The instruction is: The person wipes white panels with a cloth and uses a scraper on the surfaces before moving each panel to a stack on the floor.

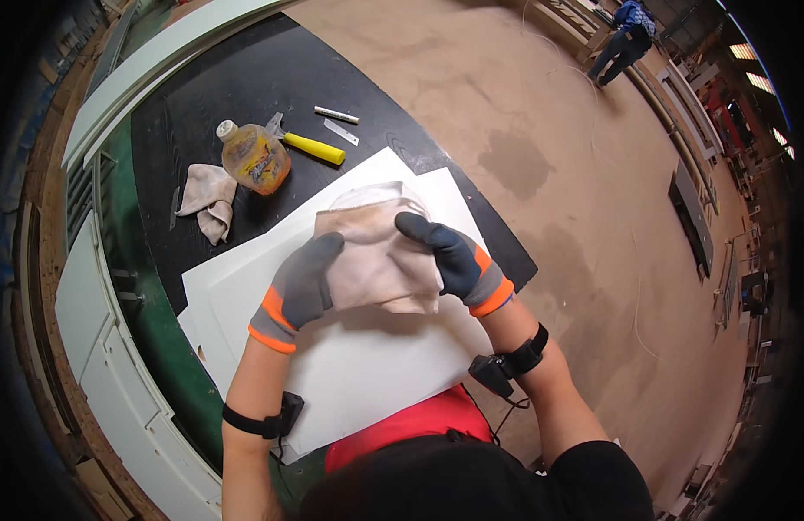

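Between my two gloved hands is a folded, pinkish-white cloth (pixel 380 260) with faint stains. My left hand (pixel 308 280), in a grey glove with an orange cuff, grips its left side. The cloth's right edge is pinched by my right hand (pixel 454 259), whose thumb lies on top; the fingers underneath are hidden. The cloth is held over white panels (pixel 359 347) stacked on a black wood-grain board (pixel 272 78). Beyond my left hand stand a clear plastic bottle (pixel 256 158) with orange-yellow contents and a second crumpled cloth (pixel 209 200).
A scraper with a yellow handle (pixel 315 148), a white marker (pixel 337 115) and a small flat blade (pixel 341 132) lie on the black board. White panels (pixel 115 347) stand at the left. Far right, another person (pixel 626 42) stands by long beams; a cable (pixel 638 295) runs over the floor.
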The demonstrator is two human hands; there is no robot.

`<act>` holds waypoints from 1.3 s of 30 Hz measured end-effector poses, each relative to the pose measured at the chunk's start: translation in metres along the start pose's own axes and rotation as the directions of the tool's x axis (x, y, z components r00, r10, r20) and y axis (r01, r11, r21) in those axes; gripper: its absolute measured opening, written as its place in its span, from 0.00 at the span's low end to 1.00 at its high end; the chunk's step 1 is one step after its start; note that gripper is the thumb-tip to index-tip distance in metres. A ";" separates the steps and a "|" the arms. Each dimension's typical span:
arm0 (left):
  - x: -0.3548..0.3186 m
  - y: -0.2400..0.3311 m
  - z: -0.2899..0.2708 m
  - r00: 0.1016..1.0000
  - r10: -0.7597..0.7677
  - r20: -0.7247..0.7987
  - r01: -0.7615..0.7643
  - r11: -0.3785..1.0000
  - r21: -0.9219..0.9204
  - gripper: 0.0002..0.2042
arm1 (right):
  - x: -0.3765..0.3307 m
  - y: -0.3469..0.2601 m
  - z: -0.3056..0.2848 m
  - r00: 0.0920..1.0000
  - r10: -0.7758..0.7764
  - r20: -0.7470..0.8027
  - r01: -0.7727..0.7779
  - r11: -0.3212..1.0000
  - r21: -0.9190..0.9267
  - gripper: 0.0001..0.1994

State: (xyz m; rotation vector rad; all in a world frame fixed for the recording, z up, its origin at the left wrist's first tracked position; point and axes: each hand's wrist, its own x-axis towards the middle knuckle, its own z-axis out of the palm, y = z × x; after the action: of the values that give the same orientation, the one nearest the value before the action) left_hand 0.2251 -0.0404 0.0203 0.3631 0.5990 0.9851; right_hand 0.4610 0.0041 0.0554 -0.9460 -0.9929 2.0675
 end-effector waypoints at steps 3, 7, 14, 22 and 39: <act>-0.007 0.000 0.019 0.999 0.039 -0.030 -0.036 0.997 0.070 0.19 | 0.001 0.018 -0.020 0.766 -0.587 0.262 0.639 0.649 -0.413 0.23; -0.032 -0.002 0.042 0.984 0.158 -0.085 -0.050 0.697 0.716 0.18 | -0.008 0.006 -0.002 0.980 0.045 0.192 0.025 0.937 -0.349 0.26; -0.041 -0.039 -0.024 0.687 0.726 0.034 0.159 -0.196 0.968 0.29 | 0.016 -0.039 -0.067 0.882 -0.116 -0.457 -0.110 0.892 -0.439 0.19; -0.042 -0.077 0.004 0.828 0.546 -0.129 0.458 -0.526 0.717 0.36 | 0.111 0.018 -0.026 0.933 -0.344 -0.105 -0.149 -0.104 -0.983 0.20; -0.034 -0.079 -0.005 0.870 0.467 -0.159 0.397 -0.473 0.786 0.37 | 0.137 0.056 -0.005 0.880 -0.468 0.076 0.051 -0.067 -0.996 0.18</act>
State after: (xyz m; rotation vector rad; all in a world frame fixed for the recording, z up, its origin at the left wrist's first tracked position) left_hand 0.2610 -0.1104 -0.0160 1.9609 2.0995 0.1178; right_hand 0.3794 0.0849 -0.0381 -1.4536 -2.3541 0.4047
